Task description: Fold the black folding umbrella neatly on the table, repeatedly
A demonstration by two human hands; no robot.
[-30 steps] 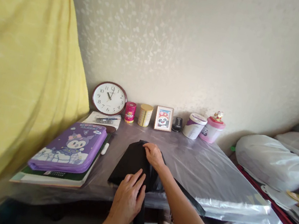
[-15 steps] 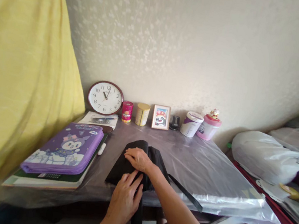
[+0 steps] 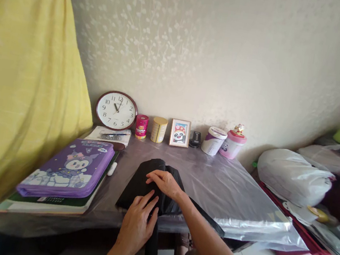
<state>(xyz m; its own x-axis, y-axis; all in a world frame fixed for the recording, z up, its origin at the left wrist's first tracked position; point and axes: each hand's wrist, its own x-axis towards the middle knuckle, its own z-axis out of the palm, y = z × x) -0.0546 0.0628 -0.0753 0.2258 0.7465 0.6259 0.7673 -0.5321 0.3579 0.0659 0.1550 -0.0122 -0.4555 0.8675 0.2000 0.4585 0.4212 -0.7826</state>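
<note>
A partly folded black umbrella (image 3: 138,186) lies on the table, its loose canopy fabric spread to both sides and a strap trailing right. Its black handle (image 3: 151,244) sticks out past the front edge, with a wrist loop hanging from the end. My left hand (image 3: 138,221) rests on the lower canopy near the handle, fingers spread. Above it, my right hand (image 3: 166,183) reaches across the middle of the canopy, palm down. Its fingers are stretched to the left and slightly bent, with the tips on the fabric. Part of the canopy is hidden under my hands and right forearm.
A purple zipped case (image 3: 69,168) lies on books at the left, beside a white marker (image 3: 112,169). Along the wall stand a clock (image 3: 116,111), tins, a picture frame (image 3: 179,133) and tubs. White bags (image 3: 292,175) sit right of the plastic-covered table (image 3: 227,191).
My right hand has lifted its knuckles and shifted slightly right over the canopy. My left hand stays on the lower fabric. The whole view has shifted a little.
</note>
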